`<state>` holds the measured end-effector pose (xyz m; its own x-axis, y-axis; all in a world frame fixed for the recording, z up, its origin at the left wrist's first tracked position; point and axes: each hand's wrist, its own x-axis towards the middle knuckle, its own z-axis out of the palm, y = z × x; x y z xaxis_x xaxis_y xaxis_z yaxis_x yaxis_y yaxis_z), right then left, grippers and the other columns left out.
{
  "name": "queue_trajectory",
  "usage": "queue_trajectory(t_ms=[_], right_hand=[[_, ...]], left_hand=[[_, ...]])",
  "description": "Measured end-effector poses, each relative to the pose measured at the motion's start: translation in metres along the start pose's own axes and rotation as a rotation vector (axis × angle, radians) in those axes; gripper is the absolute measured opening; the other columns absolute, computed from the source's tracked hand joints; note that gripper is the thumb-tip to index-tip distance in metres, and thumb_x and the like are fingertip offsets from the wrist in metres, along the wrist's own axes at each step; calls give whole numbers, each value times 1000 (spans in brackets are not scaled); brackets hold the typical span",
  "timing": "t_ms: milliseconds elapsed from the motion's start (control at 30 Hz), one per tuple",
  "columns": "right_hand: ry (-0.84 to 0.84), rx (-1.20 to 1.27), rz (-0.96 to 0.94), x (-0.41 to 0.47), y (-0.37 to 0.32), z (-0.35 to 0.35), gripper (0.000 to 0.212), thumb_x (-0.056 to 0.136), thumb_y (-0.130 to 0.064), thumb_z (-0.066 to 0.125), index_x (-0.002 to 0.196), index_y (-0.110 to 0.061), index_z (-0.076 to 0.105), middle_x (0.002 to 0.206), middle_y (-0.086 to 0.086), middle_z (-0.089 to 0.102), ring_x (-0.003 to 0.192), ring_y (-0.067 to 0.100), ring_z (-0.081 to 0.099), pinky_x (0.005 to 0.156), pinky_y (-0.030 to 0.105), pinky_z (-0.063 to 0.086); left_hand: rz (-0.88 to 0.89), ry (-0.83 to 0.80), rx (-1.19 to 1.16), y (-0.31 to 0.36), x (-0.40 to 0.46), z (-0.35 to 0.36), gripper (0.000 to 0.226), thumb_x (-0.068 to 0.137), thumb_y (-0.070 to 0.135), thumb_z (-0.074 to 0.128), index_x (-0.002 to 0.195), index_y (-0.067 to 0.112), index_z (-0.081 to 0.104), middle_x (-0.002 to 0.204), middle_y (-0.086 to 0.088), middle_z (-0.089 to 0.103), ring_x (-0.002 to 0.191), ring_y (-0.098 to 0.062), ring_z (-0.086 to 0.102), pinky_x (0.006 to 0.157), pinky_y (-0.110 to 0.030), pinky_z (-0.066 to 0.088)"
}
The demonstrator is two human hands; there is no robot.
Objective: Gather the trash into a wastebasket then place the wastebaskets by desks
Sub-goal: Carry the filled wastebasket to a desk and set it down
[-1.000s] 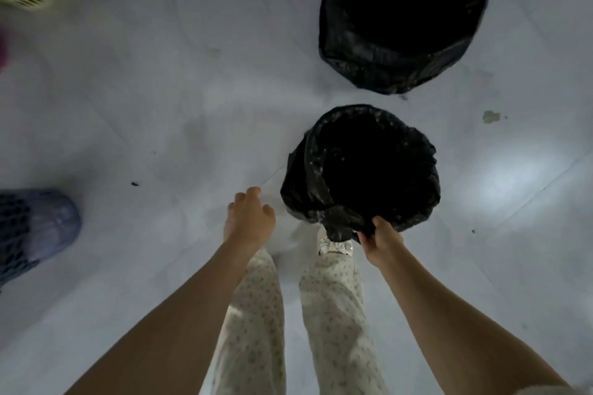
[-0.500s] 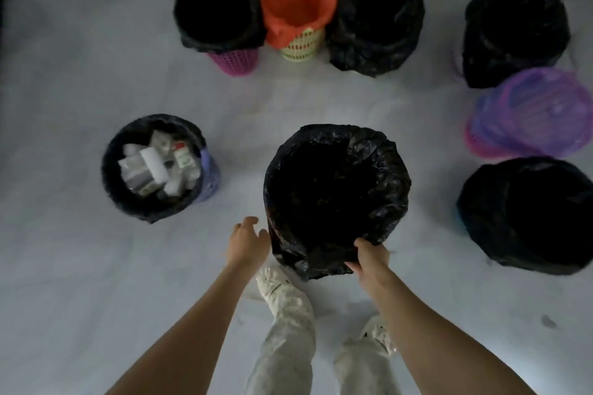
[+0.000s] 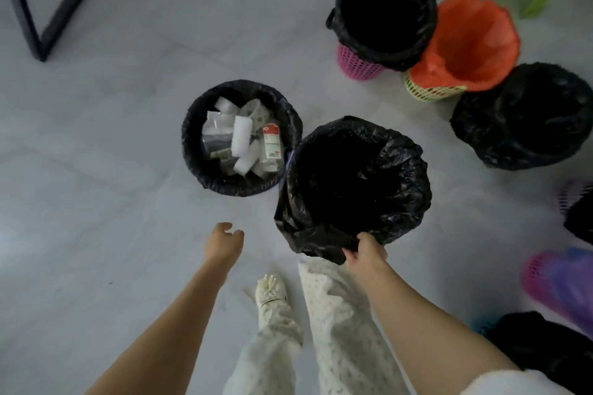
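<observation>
My right hand (image 3: 365,252) grips the near rim of a wastebasket lined with a black bag (image 3: 404,202); its inside looks dark and I see nothing in it. Just to its left, touching it, stands a second black-lined wastebasket (image 3: 192,151) filled with white paper and packaging trash (image 3: 244,141). My left hand (image 3: 223,242) hangs free in front of the trash-filled basket, fingers loosely curled, holding nothing.
Several more wastebaskets stand to the right: a pink one with a black liner (image 3: 359,64), a yellow-green one with an orange liner (image 3: 471,42), black-bagged ones (image 3: 526,115), and a pink-purple one (image 3: 558,285). A black desk leg (image 3: 32,35) is at top left.
The view has swung left, so the trash-filled basket now sits right beside the held basket. My right hand keeps its grip on the rim; my left hand stays free.
</observation>
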<state>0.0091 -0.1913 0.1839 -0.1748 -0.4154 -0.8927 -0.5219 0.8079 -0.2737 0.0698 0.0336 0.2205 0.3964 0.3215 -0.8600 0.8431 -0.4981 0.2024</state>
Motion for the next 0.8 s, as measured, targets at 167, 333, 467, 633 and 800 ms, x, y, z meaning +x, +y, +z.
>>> queue_trajectory(t_ms=[167, 333, 467, 633, 800], right_hand=[[8, -104, -14, 54, -27, 52, 44, 91, -5, 53, 133, 2, 43, 133, 25, 50, 119, 38, 54, 82, 36, 52], [14, -93, -15, 102, -33, 84, 43, 92, -9, 50, 132, 4, 44, 135, 23, 50, 111, 31, 57, 83, 34, 48], [-45, -39, 3, 123, -21, 104, 25, 96, -11, 44, 117, 1, 49, 135, 21, 51, 79, 21, 56, 86, 29, 44], [-66, -22, 13, 118, -18, 112, 34, 97, -12, 44, 128, 1, 48, 136, 21, 50, 92, 22, 58, 90, 31, 46], [-64, -86, 1, 73, -19, 104, 33, 96, -10, 42, 127, 0, 47, 138, 19, 48, 125, 26, 51, 93, 31, 44]], left_hand=[[-196, -33, -498, 29, 79, 34, 52, 97, 22, 46, 145, 11, 31, 129, -12, 48, 110, -27, 52, 95, -39, 47], [-362, -45, -904, 46, 153, 61, 57, 92, 31, 57, 141, 15, 35, 125, -3, 48, 118, -26, 49, 100, -39, 44], [-424, -52, -1324, 37, 198, 73, 47, 92, 16, 57, 137, 16, 42, 135, -7, 53, 95, -22, 60, 82, -34, 50], [-391, -37, -1390, 37, 209, 72, 48, 93, -2, 41, 139, 12, 39, 119, -13, 54, 78, -21, 60, 57, -34, 50], [-446, 33, -1463, 36, 174, 36, 44, 92, -5, 40, 133, 8, 44, 116, -13, 55, 84, -24, 59, 83, -39, 50]])
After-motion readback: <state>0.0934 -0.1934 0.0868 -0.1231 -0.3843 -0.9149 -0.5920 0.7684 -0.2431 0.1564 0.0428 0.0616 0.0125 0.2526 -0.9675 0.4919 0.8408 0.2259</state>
